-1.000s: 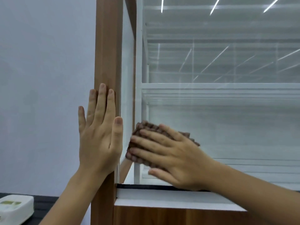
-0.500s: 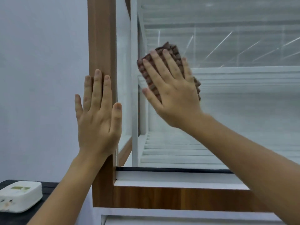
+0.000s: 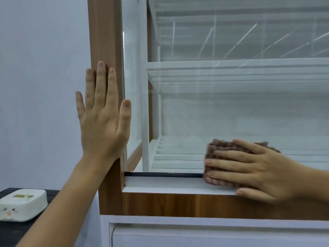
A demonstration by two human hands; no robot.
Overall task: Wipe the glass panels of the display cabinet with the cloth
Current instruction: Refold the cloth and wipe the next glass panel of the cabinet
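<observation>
The display cabinet has a wooden frame (image 3: 105,41) and a large front glass panel (image 3: 231,107) with white shelves behind it. My right hand (image 3: 258,170) presses a brown knobbly cloth (image 3: 220,148) flat against the bottom of that glass, just above the black seal and white sill. Its fingers are spread over the cloth and point left. My left hand (image 3: 103,122) rests flat on the upright wooden post at the cabinet's left corner, fingers up and apart, holding nothing.
A white box-shaped device (image 3: 23,204) lies on a dark surface (image 3: 10,234) at the lower left. A pale wall (image 3: 41,68) stands left of the cabinet. Below the wooden rail is a white drawer front (image 3: 213,236).
My right hand carried the cloth from the lower left of the glass up to shelf height, then down and to the right to the bottom edge. My left hand stayed on the post.
</observation>
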